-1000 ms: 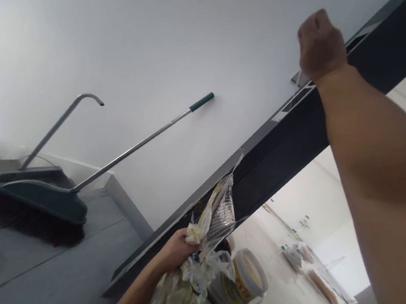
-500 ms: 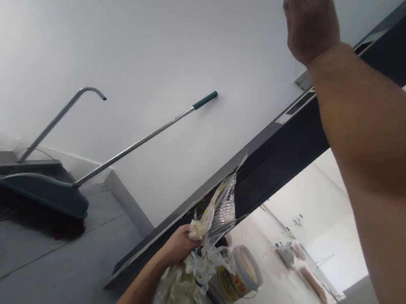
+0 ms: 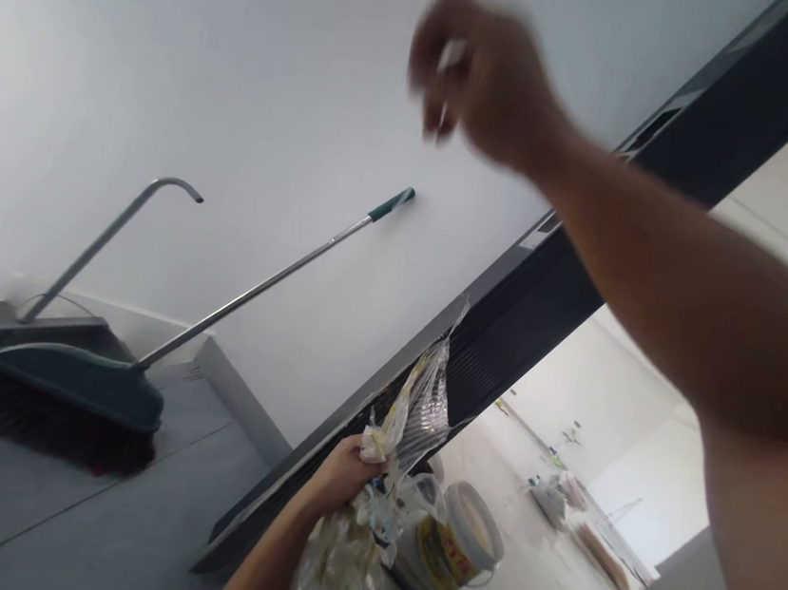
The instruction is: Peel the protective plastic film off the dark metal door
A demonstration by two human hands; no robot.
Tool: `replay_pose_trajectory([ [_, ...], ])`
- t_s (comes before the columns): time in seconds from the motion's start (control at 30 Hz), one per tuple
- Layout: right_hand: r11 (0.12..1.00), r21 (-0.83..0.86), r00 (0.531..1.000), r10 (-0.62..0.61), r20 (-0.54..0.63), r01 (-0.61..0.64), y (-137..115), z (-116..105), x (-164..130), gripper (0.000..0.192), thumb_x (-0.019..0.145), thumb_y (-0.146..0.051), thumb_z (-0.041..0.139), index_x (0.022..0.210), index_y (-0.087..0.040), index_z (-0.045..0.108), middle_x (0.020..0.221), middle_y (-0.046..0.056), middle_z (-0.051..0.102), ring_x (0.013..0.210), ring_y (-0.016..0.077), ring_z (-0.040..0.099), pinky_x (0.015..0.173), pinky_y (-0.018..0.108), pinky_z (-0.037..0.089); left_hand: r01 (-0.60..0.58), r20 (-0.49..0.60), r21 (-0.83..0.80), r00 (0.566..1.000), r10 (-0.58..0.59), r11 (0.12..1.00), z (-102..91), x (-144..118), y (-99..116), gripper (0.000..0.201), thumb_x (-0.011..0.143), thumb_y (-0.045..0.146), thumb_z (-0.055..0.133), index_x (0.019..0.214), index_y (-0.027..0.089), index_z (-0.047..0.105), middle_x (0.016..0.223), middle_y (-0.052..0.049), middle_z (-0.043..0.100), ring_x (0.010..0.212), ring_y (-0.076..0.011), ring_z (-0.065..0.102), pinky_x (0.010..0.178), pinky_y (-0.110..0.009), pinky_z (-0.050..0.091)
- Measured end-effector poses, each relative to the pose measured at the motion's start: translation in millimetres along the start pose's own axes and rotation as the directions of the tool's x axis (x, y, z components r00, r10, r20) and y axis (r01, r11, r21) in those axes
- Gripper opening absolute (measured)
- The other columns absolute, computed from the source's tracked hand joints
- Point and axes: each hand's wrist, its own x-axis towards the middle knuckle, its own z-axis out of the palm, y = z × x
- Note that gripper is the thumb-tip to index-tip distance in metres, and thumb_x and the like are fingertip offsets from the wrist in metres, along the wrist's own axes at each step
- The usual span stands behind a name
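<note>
In the head view the right hand (image 3: 488,82) is raised against the white wall (image 3: 180,49), blurred by motion, its fingers curled and pinching a small pale scrap (image 3: 452,53) between thumb and fingertips; what the scrap is cannot be told through the blur. Down and to the left of that hand, well apart from it, the left hand (image 3: 344,471) is closed on a crumpled bunch of clear plastic film (image 3: 366,521) smeared with yellowish paint, the film bulging out below the fist and rising above it in a peak. That peak touches the dark metal stair rail (image 3: 552,295), whose long axis runs diagonally from beside the left hand up past the right forearm; the right hand lies just left of the rail's upper stretch, the left hand against its lower stretch, so the bunch sits along the same slanted line, below the right hand. The left hand is the one on the film; the right is the farther of the two from it. Left of both hands, a broom (image 3: 66,389) with a green head and a metal handle leans to the wall on the grey landing (image 3: 85,525), a dustpan handle (image 3: 114,232) beside it. Beyond the left hand, on the floor below, stands a paint bucket (image 3: 458,533)
</note>
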Motion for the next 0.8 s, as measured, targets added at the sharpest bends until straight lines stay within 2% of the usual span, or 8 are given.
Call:
replay_pose_trajectory([
  [0.07,0.997,0.033,0.919,-0.081,0.386,0.074,8.5,26.5,-54.1,0.008,0.078,-0.009,0.053,0.082,-0.010,0.060,0.061,-0.007,0.058,0.052,0.0022,0.057,0.050,0.010,0.044,0.018,-0.027,-0.037,0.999,-0.019,0.999,2.3,-1.9,4.6,0.026,0.061,0.033,0.068,0.069,0.009,0.059,0.069,-0.002,0.056,0.068,-0.0132,0.047,0.069,-0.023,0.037],
  [0.13,0.958,0.180,0.780,0.066,0.622,-0.224,25.7,55.4,-119.2,0.005,0.079,-0.014,0.055,0.083,-0.014,0.058,0.061,-0.005,0.060,0.052,0.0058,0.058,0.051,0.016,0.048,0.019,-0.058,-0.083,0.998,-0.023,0.996,5.7,-3.5,9.5,0.029,0.059,0.034,0.070,0.071,0.009,0.060,0.070,-0.002,0.057,0.068,-0.0128,0.047,0.069,-0.023,0.037],
  [0.2,0.773,0.324,0.704,0.213,0.678,-0.546,44.3,86.4,-184.3,0.006,0.078,-0.021,0.056,0.082,-0.016,0.056,0.058,-0.004,0.059,0.052,0.0084,0.058,0.053,0.021,0.049,0.014,-0.068,-0.128,0.997,-0.023,0.992,9.6,-4.8,13.9,0.031,0.058,0.034,0.071,0.073,0.009,0.062,0.072,-0.002,0.058,0.069,-0.0130,0.048,0.071,-0.024,0.038],
  [0.3,0.487,0.389,0.599,0.411,0.688,-0.782,60.7,132.5,-263.0,0.014,0.072,-0.027,0.062,0.077,-0.018,0.053,0.062,-0.002,0.061,0.060,0.0130,0.062,0.059,0.027,0.052,0.003,-0.044,-0.179,0.999,-0.011,0.984,16.2,-6.0,18.0,0.034,0.055,0.033,0.074,0.076,0.010,0.063,0.075,-0.003,0.060,0.071,-0.0138,0.050,0.072,-0.025,0.039],
  [0.4,0.628,0.339,0.706,0.545,0.452,-0.701,59.3,166.3,-310.8,0.009,0.074,-0.027,0.061,0.073,-0.020,0.056,0.070,0.000,0.061,0.067,0.0153,0.060,0.064,0.030,0.051,0.000,-0.044,-0.168,0.999,-0.008,0.986,23.9,-6.2,17.7,0.030,0.057,0.032,0.072,0.075,0.009,0.062,0.074,-0.003,0.059,0.069,-0.0130,0.049,0.069,-0.024,0.039],
  [0.53,0.919,0.039,0.903,0.375,0.211,-0.391,49.0,175.5,-336.1,0.019,0.085,-0.031,0.050,0.082,-0.023,0.067,0.087,0.006,0.063,0.086,0.0198,0.057,0.080,0.036,0.046,-0.050,0.017,-0.135,0.998,0.053,0.990,30.4,-4.5,12.1,0.028,0.060,0.031,0.072,0.074,0.009,0.062,0.074,-0.004,0.060,0.069,-0.0129,0.049,0.068,-0.023,0.039],
  [0.7,0.945,-0.103,0.833,0.324,0.448,-0.312,54.8,129.1,-295.8,0.036,0.092,-0.037,0.037,0.081,-0.022,0.068,0.078,0.002,0.065,0.075,0.0152,0.059,0.070,0.026,0.045,-0.054,-0.151,-0.089,0.988,0.040,0.995,22.8,1.4,1.3,0.036,0.069,0.043,0.067,0.077,0.008,0.065,0.074,-0.005,0.061,0.070,-0.0145,0.051,0.069,-0.024,0.040],
  [0.8,0.795,-0.462,0.856,0.500,0.130,-0.394,75.0,94.0,-234.4,0.040,0.090,-0.042,0.037,0.078,-0.017,0.066,0.074,0.006,0.064,0.072,0.0167,0.059,0.069,0.026,0.043,-0.018,-0.230,-0.036,0.973,0.009,0.999,16.6,4.7,-3.1,0.038,0.069,0.045,0.066,0.076,0.008,0.065,0.072,-0.005,0.061,0.069,-0.0157,0.052,0.067,-0.024,0.040],
])
